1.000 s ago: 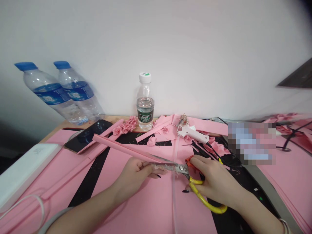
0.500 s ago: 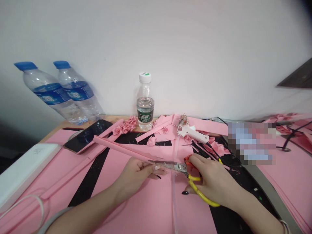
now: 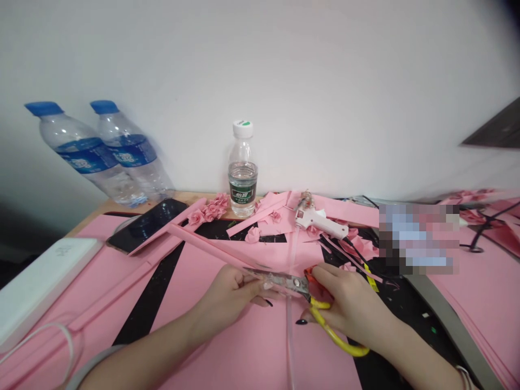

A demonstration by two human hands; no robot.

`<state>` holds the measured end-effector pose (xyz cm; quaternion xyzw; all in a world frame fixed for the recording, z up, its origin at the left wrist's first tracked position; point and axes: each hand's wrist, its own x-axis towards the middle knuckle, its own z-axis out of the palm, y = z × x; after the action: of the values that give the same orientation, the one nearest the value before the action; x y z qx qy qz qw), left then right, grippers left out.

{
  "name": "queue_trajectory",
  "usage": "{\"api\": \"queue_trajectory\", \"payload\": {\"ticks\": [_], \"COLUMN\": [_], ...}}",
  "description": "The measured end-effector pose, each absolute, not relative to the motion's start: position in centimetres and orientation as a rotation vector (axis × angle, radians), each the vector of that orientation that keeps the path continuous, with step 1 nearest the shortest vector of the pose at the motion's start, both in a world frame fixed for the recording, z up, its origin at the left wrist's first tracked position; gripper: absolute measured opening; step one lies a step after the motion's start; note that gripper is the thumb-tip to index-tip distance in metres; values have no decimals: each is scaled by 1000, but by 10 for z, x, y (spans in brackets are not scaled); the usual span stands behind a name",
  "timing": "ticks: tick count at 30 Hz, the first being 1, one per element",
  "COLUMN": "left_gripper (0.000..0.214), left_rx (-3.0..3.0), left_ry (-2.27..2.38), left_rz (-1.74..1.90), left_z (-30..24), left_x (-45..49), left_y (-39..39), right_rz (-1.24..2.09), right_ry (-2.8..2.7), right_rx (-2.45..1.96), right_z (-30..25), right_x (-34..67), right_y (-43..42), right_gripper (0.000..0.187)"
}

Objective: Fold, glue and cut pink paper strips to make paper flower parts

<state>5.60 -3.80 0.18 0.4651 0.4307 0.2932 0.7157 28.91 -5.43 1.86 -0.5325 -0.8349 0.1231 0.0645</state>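
My right hand [image 3: 345,300] grips a pair of scissors [image 3: 294,283] with yellow and red handles. Their metal blades point left and meet the fingers of my left hand [image 3: 238,290]. A long folded strip of pink paper [image 3: 207,248] runs up and left from my left hand, which pinches its near end by the blades. How far the blades are apart is hard to see there. Beneath both hands lies a large pink paper sheet [image 3: 211,336], crossed by a clear glue stick or tube [image 3: 290,341].
A white glue gun [image 3: 320,223], paper flowers [image 3: 209,210] and paper scraps lie along the back. A small water bottle [image 3: 242,184] stands there; two large bottles [image 3: 132,157] lean against the wall. On the left are a phone [image 3: 148,225] and a white power bank [image 3: 51,287].
The scissors and my right hand have shifted slightly left and down. The far end of the pink strip has moved a little to the right.
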Motion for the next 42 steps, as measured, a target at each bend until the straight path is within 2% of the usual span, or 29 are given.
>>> {"api": "queue_trajectory", "payload": {"ticks": [6,12,15,21,29,34,42], "left_gripper": [19,20,18,19,13,7,9], "left_rx": [1012,985,993,974,959,965,960], "left_ry": [937,966,977,991,949,1001,969], "left_rz": [679,935,961,904,869,858,850], "left_z": [2,1,0,-4,-1,-1,-3], "left_x": [55,47,44,43,46,46,47], "left_y": [-37,-31,-29,-28,-29,-31,-30], "right_rz": [448,487,512,523,466,440,462], "right_ry": [-2476,-2447,-2459,-2502,-2543,-2547,-2524], "right_rx": [-1665,-1731,-1748,-1759,-1641,-1628,-1649], "right_z": [20,26,29,32,37,37,34], "right_x": [291,301,301,298,300,298,295], "right_y": [-52,-47,-48,-51,-54,-54,-54], "right_gripper": [44,47,42,19,26,25,22]}}
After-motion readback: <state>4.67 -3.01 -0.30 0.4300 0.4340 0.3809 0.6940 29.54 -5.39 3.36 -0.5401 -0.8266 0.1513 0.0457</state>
